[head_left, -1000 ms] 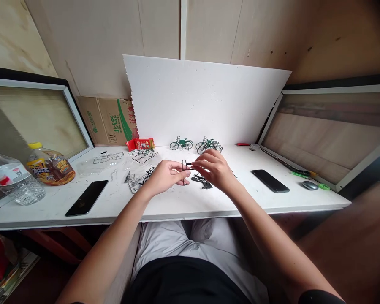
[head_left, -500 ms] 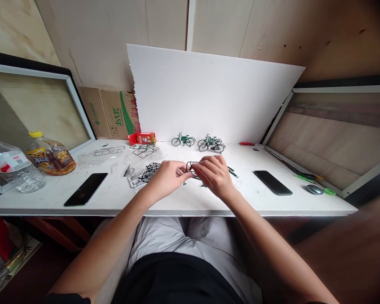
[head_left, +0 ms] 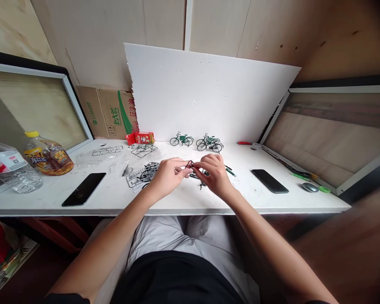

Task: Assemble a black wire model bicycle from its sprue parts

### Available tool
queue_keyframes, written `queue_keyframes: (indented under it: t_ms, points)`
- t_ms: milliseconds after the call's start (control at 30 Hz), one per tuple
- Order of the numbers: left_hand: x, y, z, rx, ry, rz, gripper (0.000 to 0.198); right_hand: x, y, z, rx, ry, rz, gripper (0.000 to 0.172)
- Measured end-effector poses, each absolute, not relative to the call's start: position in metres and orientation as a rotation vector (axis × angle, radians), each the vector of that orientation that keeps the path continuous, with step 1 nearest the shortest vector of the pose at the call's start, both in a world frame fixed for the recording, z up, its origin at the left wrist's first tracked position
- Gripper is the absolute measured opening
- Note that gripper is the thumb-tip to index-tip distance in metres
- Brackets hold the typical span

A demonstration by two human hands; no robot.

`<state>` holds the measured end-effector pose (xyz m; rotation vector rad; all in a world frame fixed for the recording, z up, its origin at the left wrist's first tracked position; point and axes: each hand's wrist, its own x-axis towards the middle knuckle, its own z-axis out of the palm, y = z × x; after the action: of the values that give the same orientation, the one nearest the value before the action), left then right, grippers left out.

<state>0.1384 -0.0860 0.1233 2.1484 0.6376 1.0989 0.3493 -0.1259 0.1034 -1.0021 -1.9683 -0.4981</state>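
Note:
Above the white table (head_left: pixel 177 200), my left hand (head_left: pixel 169 175) and my right hand (head_left: pixel 213 173) meet fingertip to fingertip. Both pinch a small dark model part (head_left: pixel 190 164), thin and frame-like, its exact kind partly covered by the fingers. Beneath my right hand lie further dark bicycle parts (head_left: pixel 201 185), with green strips (head_left: pixel 230 170) just beyond it. A tangle of black plastic pieces (head_left: pixel 148 171) is left of my left hand, beside a clear-grey parts frame (head_left: pixel 135 180). Small green model bicycles (head_left: pixel 181 139) stand upright at the back.
Two phones, one left (head_left: pixel 84 190) and one right (head_left: pixel 270 180), lie flat. Two bottles, one clear (head_left: pixel 14 169) and one of brown drink (head_left: pixel 47 156), lean at the left. A red box (head_left: pixel 142 138), a white board (head_left: pixel 209 93) and a computer mouse (head_left: pixel 310 187) are around.
The dark part between my fingers has turned and now shows less of its outline. Both hands stay close together. The whole view has shifted slightly.

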Motion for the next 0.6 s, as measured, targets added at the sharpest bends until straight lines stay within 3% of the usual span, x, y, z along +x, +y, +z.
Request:
queue_keyframes:
  t_ms: [600]
  points:
    - [0.129,-0.072,0.125,1.836,0.584,1.002,0.043,0.351,-0.125,0.101,-1.011,-1.745,-0.418,0.009]
